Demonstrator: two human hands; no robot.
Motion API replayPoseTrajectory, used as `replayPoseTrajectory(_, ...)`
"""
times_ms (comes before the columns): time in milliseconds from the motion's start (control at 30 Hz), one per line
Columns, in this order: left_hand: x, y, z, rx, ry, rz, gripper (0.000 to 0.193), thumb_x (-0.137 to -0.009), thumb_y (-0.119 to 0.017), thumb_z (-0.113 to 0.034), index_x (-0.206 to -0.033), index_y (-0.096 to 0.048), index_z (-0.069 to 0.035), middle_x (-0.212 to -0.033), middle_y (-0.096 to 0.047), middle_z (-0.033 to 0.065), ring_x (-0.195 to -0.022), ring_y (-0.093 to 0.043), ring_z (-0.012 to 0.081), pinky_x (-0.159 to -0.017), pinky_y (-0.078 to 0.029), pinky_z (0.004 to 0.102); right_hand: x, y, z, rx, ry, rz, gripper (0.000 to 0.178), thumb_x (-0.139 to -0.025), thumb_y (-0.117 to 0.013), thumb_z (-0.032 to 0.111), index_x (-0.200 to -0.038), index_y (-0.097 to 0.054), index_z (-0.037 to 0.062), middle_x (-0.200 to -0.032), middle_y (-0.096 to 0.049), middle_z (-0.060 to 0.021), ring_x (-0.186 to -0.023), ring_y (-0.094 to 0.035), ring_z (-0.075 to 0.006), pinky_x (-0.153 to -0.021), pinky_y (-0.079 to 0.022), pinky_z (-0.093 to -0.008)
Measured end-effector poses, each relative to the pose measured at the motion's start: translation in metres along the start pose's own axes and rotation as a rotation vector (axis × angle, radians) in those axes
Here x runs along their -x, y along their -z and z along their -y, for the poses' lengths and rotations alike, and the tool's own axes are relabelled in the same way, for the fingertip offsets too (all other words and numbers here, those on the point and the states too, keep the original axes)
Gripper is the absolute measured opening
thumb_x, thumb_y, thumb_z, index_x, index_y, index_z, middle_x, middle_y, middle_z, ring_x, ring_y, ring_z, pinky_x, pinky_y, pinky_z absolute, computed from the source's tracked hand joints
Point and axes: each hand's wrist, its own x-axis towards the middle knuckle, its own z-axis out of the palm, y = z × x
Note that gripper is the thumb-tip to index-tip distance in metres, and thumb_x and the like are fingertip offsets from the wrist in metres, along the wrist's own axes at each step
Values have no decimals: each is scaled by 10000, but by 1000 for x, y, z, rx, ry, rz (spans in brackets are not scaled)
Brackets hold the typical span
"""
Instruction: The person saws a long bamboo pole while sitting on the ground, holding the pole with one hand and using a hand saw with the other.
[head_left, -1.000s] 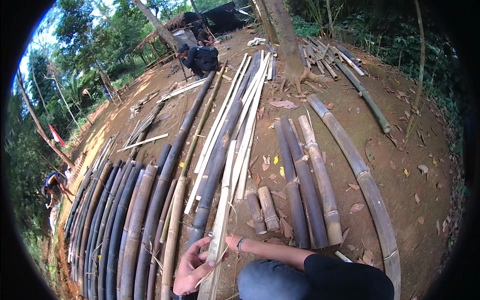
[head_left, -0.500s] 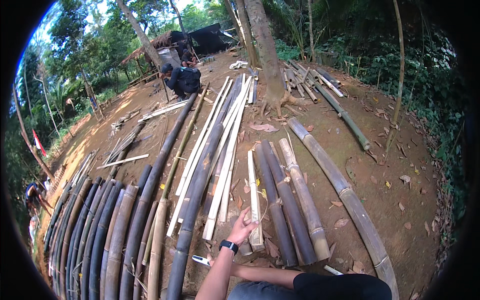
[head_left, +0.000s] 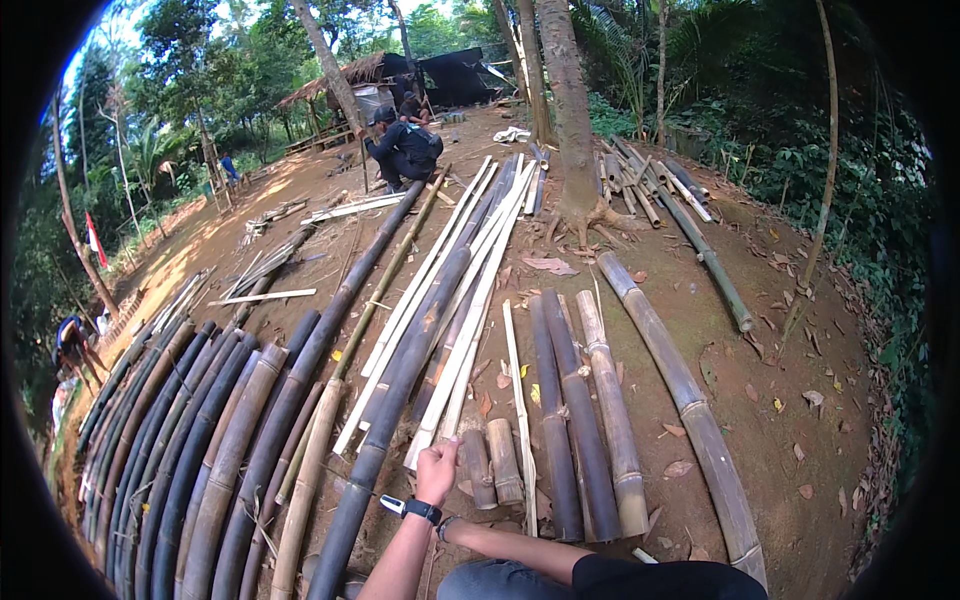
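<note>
Brown dirt [head_left: 720, 450] spreads everywhere. Bottom middle, a white tool [head_left: 393, 504] pokes out; the left hand [head_left: 437, 472] curls, grip unclear; the right hand hides, fingers unseen. Farther right, the pale strip [head_left: 518, 420], held earlier, now lies down.

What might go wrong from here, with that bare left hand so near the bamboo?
The left hand is close to the ends of the pale strips; rough edges could leave splinters. A small white-and-dark object shows beside the wristwatch; if it is sharp, which I cannot tell, it might nick the wrist. The short round bamboo pieces lie loose-looking on the ground and could roll if knocked.
</note>
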Motion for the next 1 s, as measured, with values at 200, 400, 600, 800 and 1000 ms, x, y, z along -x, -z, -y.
replayPoseTrajectory(200,135,184,19,-432,-197,-299,524,-829,-751,-216,-1262,-552,2,-1196,-663,192,-1100,-643,274,-920,-511,399,19,54,83,-124,-254,125,348,-952,-413,36,-1260,-374,-122,-966,-658,-347,-847,-712,-404,-678,-560,-507)
replayPoseTrajectory(400,276,298,101,-511,517,-145,562,-821,-757,-370,-1227,-617,-7,-1178,-672,213,-1095,-657,298,-950,-509,378,18,40,41,113,-147,15,381,-900,-534,90,-1173,-414,-147,-840,-675,-284,-792,-697,-415,-640,-548,-493)
replayPoseTrajectory(600,348,305,145,-663,631,-67,683,-830,-697,-522,-1297,-591,-36,-1227,-653,225,-1147,-631,337,-981,-490,408,43,73,60,174,-137,53,427,-921,-523,122,-1229,-386,-139,-862,-672,-304,-807,-686,-438,-665,-539,-505)
replayPoseTrajectory(800,303,291,164,-911,511,101,851,-770,-700,-586,-1346,-514,12,-1294,-581,292,-1215,-572,386,-1041,-446,438,37,74,59,249,-141,85,436,-880,-575,145,-1185,-375,-94,-861,-661,-330,-848,-658,-499,-744,-532,-558)
replayPoseTrajectory(1000,203,285,163,-1275,485,213,878,-714,-774,-568,-1311,-452,-11,-1342,-542,218,-1251,-532,369,-1001,-473,489,38,78,71,239,-153,70,403,-890,-565,101,-1179,-375,-104,-813,-645,-347,-809,-649,-509,-712,-533,-550)
